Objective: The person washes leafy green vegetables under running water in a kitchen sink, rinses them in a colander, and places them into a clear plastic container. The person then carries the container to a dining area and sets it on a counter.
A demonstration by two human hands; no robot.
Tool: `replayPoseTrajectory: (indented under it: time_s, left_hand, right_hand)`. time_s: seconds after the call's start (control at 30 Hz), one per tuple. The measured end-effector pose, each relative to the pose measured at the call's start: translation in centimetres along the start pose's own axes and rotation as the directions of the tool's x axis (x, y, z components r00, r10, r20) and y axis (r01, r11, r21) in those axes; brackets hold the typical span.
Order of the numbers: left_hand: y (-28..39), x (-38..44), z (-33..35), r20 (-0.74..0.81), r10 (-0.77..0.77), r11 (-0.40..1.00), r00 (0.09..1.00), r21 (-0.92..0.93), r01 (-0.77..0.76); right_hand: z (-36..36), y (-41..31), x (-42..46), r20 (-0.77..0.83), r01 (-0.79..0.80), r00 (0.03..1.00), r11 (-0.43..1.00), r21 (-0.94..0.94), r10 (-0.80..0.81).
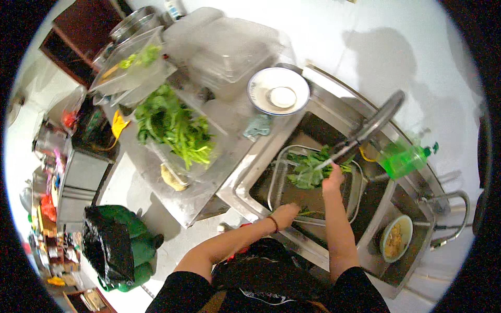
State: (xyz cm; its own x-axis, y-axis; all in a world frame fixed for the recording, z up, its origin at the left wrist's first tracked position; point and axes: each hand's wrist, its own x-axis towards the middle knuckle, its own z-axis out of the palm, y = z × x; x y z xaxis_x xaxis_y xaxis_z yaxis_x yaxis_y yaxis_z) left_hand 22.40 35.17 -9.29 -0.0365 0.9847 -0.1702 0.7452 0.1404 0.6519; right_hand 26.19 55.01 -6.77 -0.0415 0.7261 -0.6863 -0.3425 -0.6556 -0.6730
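Observation:
A clear rectangular plastic basket (273, 180) sits in the left bowl of a stainless-steel sink (244, 195). Leafy greens (305, 176) lie at its far side, below the faucet (362, 133), where a stream of water appears to run. My right hand (333, 180) reaches over the basket to the greens and the stream; its fingers are partly hidden, so its grip is unclear. Over the near left part of the basket is my left hand (286, 215), with a bracelet at the wrist. A few loose stalks (309, 213) lie beside its fingertips, and its fingers are blurred.
Left of the sink, a steel counter (231, 137) holds a clear tray of greens (176, 129), a white enamel bowl (256, 92) and a cloth (257, 126). A green soap bottle (403, 159) stands behind the sink. The right bowl contains a food-filled bowl (396, 238). A lined green bin (143, 246) stands on the floor.

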Motion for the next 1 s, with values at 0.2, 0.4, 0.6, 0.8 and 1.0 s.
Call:
replayPoseTrajectory:
  time_s: [0.2, 0.4, 0.6, 0.8, 1.0]
  left_hand:
    - [-3.9, -14.4, -8.0, -0.263, -0.34, 0.911, 0.903, -0.332, 0.246]
    - [-12.0, -37.4, -11.2, -0.372, -0.912, 0.407, 0.174, -0.878, 0.254]
    - [-17.9, -63.8, -14.2, -0.244, -0.876, 0.277, -0.417, -0.961, -0.019]
    - [-22.8, -83.2, -24.0, -0.19, -0.664, -0.179, -0.723, -0.898, 0.401]
    - [-25.8, -69.4, -24.3, -0.427, -0.904, 0.314, -0.03, -0.709, 0.631]
  right_hand:
    - [-4.6, 2.5, 0.7, 0.503, 0.326, 0.851, 0.903, -0.279, -0.152]
    - [-6.0, 3.2, 0.4, 0.4, 0.174, 0.916, 0.934, -0.313, -0.036]
    - [-3.3, 3.5, -7.3, 0.242, 0.031, 0.97, 0.999, 0.027, -0.037]
    - [-4.5, 4.3, -5.2, 0.22, 0.37, 0.928, 0.676, -0.637, -0.301]
    - [-2.6, 4.5, -6.4, 0.074, 0.281, 0.959, 0.891, -0.358, -0.272]
